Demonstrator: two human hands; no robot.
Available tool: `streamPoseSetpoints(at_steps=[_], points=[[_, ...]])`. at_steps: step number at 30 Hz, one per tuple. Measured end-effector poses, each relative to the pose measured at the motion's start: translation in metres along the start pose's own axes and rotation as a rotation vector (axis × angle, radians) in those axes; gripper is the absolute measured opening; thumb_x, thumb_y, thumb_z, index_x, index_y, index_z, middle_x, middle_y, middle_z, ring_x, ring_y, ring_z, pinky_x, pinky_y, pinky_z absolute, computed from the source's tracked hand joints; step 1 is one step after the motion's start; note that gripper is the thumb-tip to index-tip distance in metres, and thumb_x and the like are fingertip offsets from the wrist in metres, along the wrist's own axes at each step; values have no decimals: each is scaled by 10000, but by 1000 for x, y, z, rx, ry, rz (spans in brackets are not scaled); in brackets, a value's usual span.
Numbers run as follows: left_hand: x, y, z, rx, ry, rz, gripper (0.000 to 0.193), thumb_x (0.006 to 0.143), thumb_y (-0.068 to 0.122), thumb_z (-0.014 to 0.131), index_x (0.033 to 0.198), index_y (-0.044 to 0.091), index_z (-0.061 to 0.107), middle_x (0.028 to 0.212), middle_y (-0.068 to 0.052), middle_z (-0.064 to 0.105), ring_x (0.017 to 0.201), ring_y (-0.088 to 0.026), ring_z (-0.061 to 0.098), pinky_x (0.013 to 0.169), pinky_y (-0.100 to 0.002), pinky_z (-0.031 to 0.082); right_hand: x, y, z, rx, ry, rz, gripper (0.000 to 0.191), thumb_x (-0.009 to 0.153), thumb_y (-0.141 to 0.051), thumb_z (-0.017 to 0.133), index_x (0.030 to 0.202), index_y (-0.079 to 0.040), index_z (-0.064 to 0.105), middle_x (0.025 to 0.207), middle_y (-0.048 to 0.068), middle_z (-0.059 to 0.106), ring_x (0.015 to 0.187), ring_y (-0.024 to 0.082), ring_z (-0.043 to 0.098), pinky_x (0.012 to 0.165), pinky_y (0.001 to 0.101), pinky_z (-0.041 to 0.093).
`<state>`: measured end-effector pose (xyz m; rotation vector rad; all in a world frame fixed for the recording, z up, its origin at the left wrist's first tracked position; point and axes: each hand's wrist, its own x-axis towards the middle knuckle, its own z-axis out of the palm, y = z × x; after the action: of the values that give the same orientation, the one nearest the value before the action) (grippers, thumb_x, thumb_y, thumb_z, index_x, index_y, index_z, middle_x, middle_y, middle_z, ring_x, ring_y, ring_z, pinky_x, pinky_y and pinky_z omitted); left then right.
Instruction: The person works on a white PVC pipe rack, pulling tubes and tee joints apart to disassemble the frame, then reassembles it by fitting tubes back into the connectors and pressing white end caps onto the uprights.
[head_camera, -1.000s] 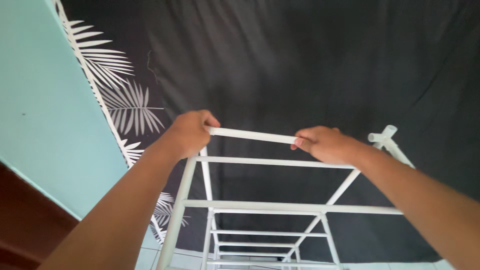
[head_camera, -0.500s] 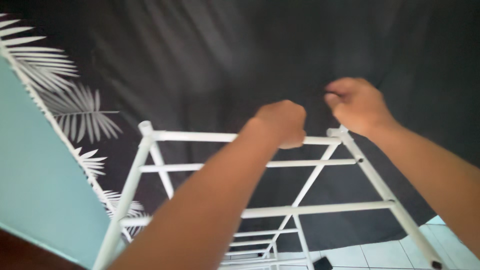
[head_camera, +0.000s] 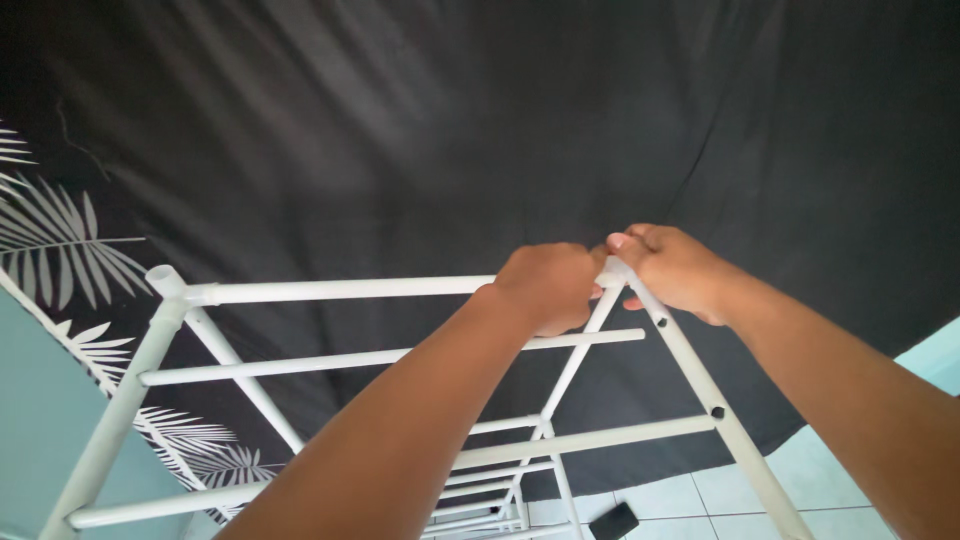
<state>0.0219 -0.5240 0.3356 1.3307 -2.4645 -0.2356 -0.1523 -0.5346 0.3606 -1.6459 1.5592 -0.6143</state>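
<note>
Head view: both hands (head_camera: 545, 285) (head_camera: 672, 268) clamped on white rack (head_camera: 340, 290); black cloth (head_camera: 480, 130) behind, tiled floor (head_camera: 700, 500).

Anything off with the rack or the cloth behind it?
Nothing stands out. Both hands, left hand and right hand, grip the top right corner of the white tube rack; its rungs look straight. The black cloth hangs creased but whole.

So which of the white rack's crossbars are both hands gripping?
The topmost crossbar: the left hand and right hand meet at its right end; lower bars are untouched.
</note>
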Motion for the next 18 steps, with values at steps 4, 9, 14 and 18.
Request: streamPoseSetpoints(at_steps=[4,9,14,18], points=[[-1,1,-9,-10,-8,31,287,884,155,637,1157,209,706,971,-63,741,976,-296,711,801,-466,557,1,5,-1,35,0,-3,396,1054,-357,415,1123,-28,624,1117,129,762,1041,213,728,868,387,613],[6,11,-22,26,5,-3,207,801,141,694,979,197,785,980,-56,750,988,-290,716,831,-436,572,7,13,0,134,-9,15,369,1052,-346,414,1146,-45,607,1133,131,737,1058,236,725,868,405,614],[3,4,-19,45,-19,-70,170,819,172,709,975,150,773,988,-87,757,990,-298,725,836,-436,583,13,22,1,270,-46,-17,379,1055,-342,399,1150,-34,597,1162,139,686,1076,238,694,906,419,610],[2,-8,-10,-3,22,-50,209,800,137,698,990,182,773,963,-80,759,979,-294,719,835,-450,561,15,25,4,315,-45,-21,390,1058,-362,384,1138,-36,582,1147,141,663,1061,231,664,929,465,594]])
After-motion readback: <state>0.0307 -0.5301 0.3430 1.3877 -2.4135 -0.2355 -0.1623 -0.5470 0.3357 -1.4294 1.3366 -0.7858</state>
